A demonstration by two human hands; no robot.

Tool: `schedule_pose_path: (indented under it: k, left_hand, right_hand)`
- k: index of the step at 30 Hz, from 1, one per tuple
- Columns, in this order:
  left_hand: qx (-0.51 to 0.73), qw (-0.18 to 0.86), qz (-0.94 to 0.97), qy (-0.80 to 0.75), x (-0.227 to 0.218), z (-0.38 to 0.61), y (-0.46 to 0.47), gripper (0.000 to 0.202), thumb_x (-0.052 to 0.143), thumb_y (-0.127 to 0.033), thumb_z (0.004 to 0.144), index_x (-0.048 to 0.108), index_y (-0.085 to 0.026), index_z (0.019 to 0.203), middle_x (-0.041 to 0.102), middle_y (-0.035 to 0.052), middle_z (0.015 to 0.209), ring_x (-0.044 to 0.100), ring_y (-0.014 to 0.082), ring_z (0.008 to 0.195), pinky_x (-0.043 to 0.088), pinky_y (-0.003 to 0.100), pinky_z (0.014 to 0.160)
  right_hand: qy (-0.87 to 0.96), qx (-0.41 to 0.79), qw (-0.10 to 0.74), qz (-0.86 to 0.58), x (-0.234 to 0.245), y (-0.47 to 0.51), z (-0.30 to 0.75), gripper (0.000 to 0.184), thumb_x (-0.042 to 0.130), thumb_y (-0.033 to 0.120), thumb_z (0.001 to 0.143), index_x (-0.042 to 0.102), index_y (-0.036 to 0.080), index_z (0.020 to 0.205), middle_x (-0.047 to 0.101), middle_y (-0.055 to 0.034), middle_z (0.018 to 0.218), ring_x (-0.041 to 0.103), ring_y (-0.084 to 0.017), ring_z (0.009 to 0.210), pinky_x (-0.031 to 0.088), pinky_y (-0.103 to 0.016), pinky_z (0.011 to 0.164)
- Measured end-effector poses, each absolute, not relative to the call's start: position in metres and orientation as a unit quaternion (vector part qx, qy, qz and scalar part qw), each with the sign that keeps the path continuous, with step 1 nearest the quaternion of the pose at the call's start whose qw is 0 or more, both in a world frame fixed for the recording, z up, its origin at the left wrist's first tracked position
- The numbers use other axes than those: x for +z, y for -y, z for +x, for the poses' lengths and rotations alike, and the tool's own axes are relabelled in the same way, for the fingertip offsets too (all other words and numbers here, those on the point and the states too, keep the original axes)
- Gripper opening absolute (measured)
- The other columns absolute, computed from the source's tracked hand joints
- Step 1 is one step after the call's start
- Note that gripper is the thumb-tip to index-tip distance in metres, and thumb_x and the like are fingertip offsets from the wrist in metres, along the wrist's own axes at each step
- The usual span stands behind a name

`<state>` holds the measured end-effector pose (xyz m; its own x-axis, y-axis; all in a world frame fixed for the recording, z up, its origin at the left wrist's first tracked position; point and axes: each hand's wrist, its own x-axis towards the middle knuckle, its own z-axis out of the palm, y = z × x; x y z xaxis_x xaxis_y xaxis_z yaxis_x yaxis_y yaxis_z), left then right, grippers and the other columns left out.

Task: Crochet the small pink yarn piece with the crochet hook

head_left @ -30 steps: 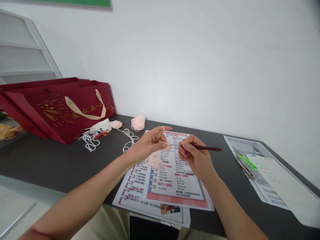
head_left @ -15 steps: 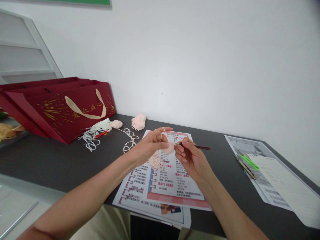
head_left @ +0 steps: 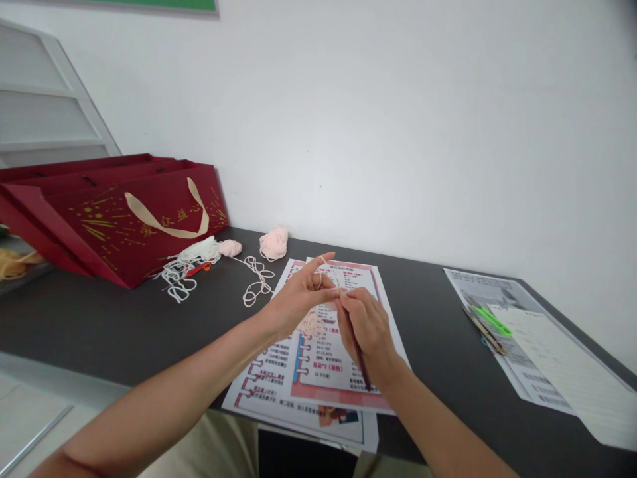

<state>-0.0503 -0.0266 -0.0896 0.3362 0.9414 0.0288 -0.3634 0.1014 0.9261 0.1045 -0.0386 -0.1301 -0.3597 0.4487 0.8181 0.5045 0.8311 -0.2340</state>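
My left hand (head_left: 298,295) pinches thumb against fingers, its index finger raised with a strand of pale pink yarn (head_left: 323,261) looped over it. The small pink crochet piece at its fingertips is almost wholly hidden now. My right hand (head_left: 372,328) is closed around a crochet hook (head_left: 359,355) with a dark red handle, which slants down toward me. Its tip is covered where both hands' fingertips meet. Below the left hand lies a loose bunch of pale yarn (head_left: 312,323) on printed pattern sheets (head_left: 323,378).
A dark red gift bag (head_left: 149,226) stands at the left. Near it are white yarn (head_left: 182,269), a small pink ball (head_left: 229,247) and a larger pink ball (head_left: 273,243) by the wall. Papers (head_left: 547,372) at the right bear green-handled scissors (head_left: 492,321).
My right hand has turned over and closed in against the left fingertips. The hook's handle swung from pointing right to pointing down toward me, and the crochet piece went out of sight.
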Motion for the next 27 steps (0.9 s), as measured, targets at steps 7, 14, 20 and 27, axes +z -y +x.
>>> schedule_pose_path:
  k: [7, 14, 20, 27]
  left_hand:
    - [0.431, 0.774, 0.383, -0.262, -0.091, -0.057, 0.019, 0.049, 0.071, -0.006, 0.068, 0.060, -0.014, 0.115, 0.059, -0.0015, 0.071, 0.055, 0.0089, 0.069, 0.039, 0.024, 0.073]
    - [0.416, 0.775, 0.406, -0.248, -0.084, -0.072, 0.010, 0.053, 0.068, -0.007, 0.069, 0.056, -0.014, 0.120, 0.065, 0.0056, 0.085, 0.059, 0.0139, 0.074, 0.042, 0.029, 0.073]
    - [0.380, 0.787, 0.423, -0.238, -0.082, -0.077, 0.008, 0.052, 0.067, -0.006, 0.068, 0.056, -0.013, 0.118, 0.065, 0.0060, 0.086, 0.060, 0.0145, 0.074, 0.043, 0.028, 0.071]
    - [0.328, 0.815, 0.428, -0.212, -0.083, -0.083, 0.005, 0.052, 0.066, -0.005, 0.067, 0.058, -0.012, 0.118, 0.068, 0.0094, 0.094, 0.062, 0.0150, 0.076, 0.043, 0.028, 0.073]
  right_hand:
    - [0.765, 0.157, 0.564, -0.268, -0.125, 0.039, 0.107, 0.020, 0.054, 0.008, 0.084, 0.056, 0.026, 0.092, 0.059, -0.0024, 0.082, 0.055, -0.017, 0.072, 0.043, -0.031, 0.063]
    - [0.613, 0.461, 0.587, -0.259, -0.106, 0.031, 0.111, 0.007, 0.059, 0.020, 0.085, 0.057, 0.023, 0.079, 0.055, 0.0026, 0.064, 0.048, -0.011, 0.052, 0.036, -0.026, 0.049]
    - [0.592, 0.513, 0.573, -0.239, -0.102, 0.025, 0.121, 0.006, 0.066, 0.020, 0.080, 0.061, 0.021, 0.077, 0.057, 0.0016, 0.066, 0.048, -0.010, 0.052, 0.034, -0.025, 0.046]
    - [0.633, 0.501, 0.532, -0.254, -0.099, 0.025, 0.133, 0.008, 0.069, 0.018, 0.078, 0.062, 0.021, 0.076, 0.059, 0.0003, 0.074, 0.047, -0.010, 0.055, 0.032, -0.025, 0.047]
